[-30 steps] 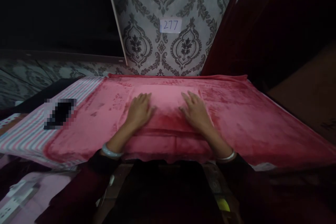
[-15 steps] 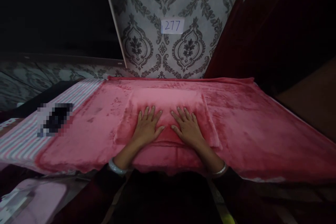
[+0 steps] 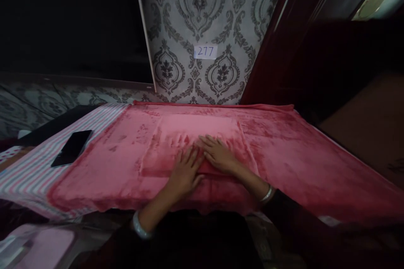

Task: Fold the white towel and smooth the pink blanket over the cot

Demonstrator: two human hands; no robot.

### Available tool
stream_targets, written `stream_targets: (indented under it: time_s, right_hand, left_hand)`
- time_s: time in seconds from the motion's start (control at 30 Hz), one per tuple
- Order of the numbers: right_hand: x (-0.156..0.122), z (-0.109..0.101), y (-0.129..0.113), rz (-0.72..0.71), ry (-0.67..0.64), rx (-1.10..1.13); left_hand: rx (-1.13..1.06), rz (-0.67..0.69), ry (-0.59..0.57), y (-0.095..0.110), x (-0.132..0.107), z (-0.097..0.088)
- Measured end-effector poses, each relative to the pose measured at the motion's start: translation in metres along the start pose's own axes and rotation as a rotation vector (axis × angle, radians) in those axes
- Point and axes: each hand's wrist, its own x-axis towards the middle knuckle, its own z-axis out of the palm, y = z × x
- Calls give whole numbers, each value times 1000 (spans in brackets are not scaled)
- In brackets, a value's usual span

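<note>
A folded pink plush cloth (image 3: 195,132) lies on a larger pink plush blanket (image 3: 284,155) spread over the table. My left hand (image 3: 186,170) rests flat on the near edge of the folded cloth, fingers stretched out. My right hand (image 3: 217,155) lies flat beside it, fingers spread and pointing left, its fingertips touching or just over the left hand's fingers. Both wrists wear bangles. Neither hand holds anything.
A black phone (image 3: 72,148) lies on a striped cloth (image 3: 34,164) at the left. Patterned grey wallpaper with a "277" label (image 3: 205,52) stands behind. A dark red panel (image 3: 277,59) rises at the right; a pink item (image 3: 47,246) sits low left.
Both hands slid toward each other across the folded cloth and now meet at its near middle. The camera view shifted slightly downward and back.
</note>
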Motion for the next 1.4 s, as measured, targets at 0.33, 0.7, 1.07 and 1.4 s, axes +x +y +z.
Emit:
stream_targets:
  time_s: [0.33,0.7,1.07,1.4]
  right_hand:
    - [84,-13,46,-35,-104,-100]
    - [107,8,68,53,10,-119]
    - [108,-7,48,86,-85,-109]
    - [143,13,-18,-372,-113,-131]
  left_hand:
    - [-36,11,71,12,-18,13]
    - [-19,42,134,11,-20,15]
    - [-12,-17,194,2,-32,3]
    - [41,-104,209,-11,-51,7]
